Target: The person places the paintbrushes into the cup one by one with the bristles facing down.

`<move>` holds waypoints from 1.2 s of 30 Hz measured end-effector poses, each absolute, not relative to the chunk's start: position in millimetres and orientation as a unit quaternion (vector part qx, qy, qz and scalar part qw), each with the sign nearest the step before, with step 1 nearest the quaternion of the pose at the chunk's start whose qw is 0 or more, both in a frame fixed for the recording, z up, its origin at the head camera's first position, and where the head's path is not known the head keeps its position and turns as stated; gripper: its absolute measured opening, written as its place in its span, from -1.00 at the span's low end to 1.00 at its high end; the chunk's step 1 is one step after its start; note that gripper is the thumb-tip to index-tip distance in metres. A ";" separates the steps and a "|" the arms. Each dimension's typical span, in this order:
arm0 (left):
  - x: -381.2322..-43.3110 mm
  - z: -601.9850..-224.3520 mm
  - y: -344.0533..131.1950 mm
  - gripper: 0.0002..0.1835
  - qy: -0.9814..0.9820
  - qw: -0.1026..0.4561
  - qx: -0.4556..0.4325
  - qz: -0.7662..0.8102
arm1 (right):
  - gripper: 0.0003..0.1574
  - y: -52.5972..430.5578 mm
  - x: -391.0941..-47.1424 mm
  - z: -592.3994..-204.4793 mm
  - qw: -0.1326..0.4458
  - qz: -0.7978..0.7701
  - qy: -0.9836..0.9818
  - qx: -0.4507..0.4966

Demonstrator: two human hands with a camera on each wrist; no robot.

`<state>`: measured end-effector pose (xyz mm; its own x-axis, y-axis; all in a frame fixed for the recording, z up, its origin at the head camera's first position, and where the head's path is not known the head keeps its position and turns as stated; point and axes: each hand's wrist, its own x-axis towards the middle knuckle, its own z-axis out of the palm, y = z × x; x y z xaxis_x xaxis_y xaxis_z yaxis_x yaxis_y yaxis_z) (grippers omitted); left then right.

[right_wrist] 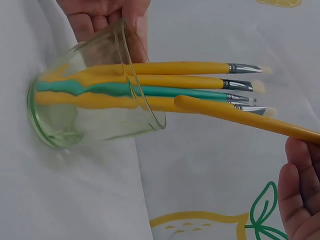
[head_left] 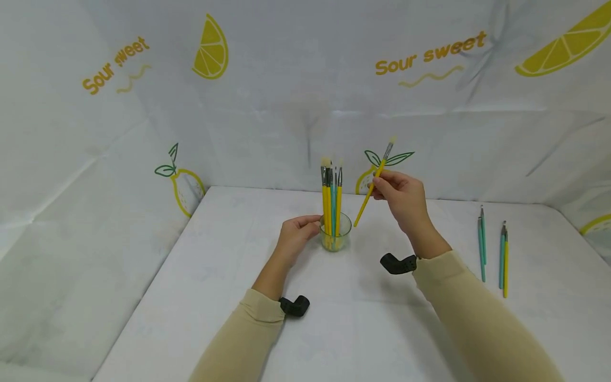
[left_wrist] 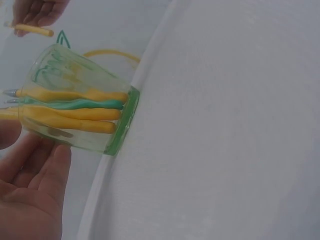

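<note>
A clear green-tinted glass point(head_left: 347, 229) stands upright on the table, holding several yellow and teal paintbrushes point(head_left: 338, 199), bristles up. My left hand point(head_left: 297, 236) holds the glass at its left side, thumb and fingers near the rim. In the left wrist view, its fingers point(left_wrist: 55, 170) lie along the glass wall. My right hand point(head_left: 403, 199) pinches a yellow paintbrush point(head_left: 365, 206) between thumb and fingers, bristles up and tilted right. Its handle end is just right of the glass rim. In the right wrist view, that handle end point(right_wrist: 187, 103) overlaps the standing brushes.
On the table's right side lie two teal brushes point(head_left: 481, 244), with a teal brush point(head_left: 502, 260) and a yellow brush point(head_left: 506, 265) beside them. A white cloth wall with lemon prints point(head_left: 210, 50) rises behind the table point(head_left: 229, 265).
</note>
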<state>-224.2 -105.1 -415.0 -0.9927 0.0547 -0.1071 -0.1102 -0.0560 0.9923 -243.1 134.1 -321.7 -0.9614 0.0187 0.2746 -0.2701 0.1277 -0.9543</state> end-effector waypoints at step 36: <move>-215.9 -401.4 -106.4 -0.68 0.707 0.068 -0.017 0.704 | -0.58 98.3 -260.3 -377.2 0.001 0.583 -0.812 0.032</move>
